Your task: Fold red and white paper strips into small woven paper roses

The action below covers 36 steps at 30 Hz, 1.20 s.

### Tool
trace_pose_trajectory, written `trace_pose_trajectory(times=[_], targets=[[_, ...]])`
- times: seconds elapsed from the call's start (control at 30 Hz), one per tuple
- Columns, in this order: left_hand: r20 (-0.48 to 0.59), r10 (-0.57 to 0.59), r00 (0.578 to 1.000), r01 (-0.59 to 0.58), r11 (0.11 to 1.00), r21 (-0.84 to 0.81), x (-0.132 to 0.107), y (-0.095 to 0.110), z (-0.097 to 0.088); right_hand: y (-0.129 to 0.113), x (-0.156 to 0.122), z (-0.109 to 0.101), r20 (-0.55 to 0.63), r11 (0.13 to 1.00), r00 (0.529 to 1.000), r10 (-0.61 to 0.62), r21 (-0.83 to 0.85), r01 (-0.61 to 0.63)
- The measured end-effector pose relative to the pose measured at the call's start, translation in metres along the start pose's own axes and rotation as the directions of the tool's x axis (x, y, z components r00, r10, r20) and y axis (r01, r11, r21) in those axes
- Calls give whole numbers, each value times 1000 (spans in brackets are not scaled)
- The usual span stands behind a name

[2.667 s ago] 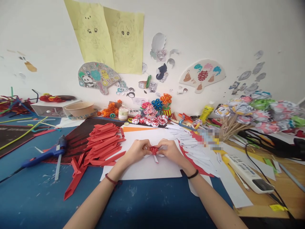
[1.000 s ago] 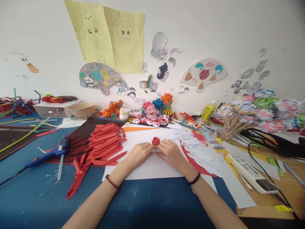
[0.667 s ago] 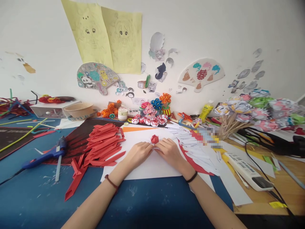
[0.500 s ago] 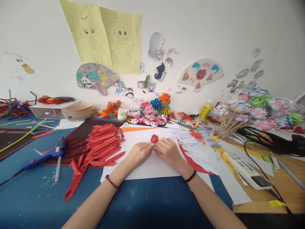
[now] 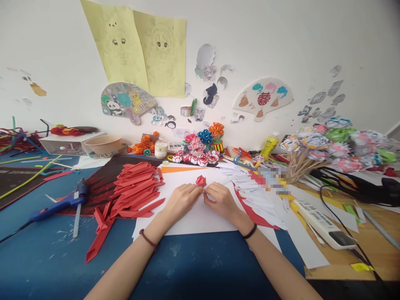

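Note:
A small red folded-paper flower stands just beyond my fingertips, above white paper sheets. My left hand is closed, its fingers pinching at the flower's lower left. From the other side my right hand is closed too, thumb and fingers meeting at the flower's base. The exact grip point is partly hidden by the fingers. Left of my hands lies a heap of folded red paper strips. To the right are many folded white paper strips.
A blue hot glue gun lies on the blue mat at left. Red-and-white paper flowers line the back. A bunch of stemmed paper flowers and a white corded device are at right, with a yellow bottle behind.
The red flower has turned and tipped a little to the left. My right fingertips have shifted slightly, and my left hand has moved a bit toward the flower.

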<state>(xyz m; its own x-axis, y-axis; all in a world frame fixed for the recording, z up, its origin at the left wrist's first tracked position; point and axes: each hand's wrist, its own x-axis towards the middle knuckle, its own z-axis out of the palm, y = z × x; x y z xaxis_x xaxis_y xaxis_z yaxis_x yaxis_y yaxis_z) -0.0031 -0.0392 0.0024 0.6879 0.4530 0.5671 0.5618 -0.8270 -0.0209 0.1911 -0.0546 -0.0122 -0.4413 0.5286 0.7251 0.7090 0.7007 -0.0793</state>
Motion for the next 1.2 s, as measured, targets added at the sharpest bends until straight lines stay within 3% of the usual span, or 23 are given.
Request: trace_pose_trajectory(times=[0.13,0.47,0.83,1.2], targets=[[-4,21,1000,-21,998,53,0,-1,-1,0,1,-2,21,997,1000,17,81,-19],[33,49,998,-52,994,97,-1,-1,-1,2,1,-4,88,995,996,6,102,-15],[-111,-8,994,20,995,102,-1,0,7,4,2,-10,115,993,993,-16,118,2],[-103,-17,995,26,996,89,-1,3,5,3,2,-8,85,999,996,-22,32,19]])
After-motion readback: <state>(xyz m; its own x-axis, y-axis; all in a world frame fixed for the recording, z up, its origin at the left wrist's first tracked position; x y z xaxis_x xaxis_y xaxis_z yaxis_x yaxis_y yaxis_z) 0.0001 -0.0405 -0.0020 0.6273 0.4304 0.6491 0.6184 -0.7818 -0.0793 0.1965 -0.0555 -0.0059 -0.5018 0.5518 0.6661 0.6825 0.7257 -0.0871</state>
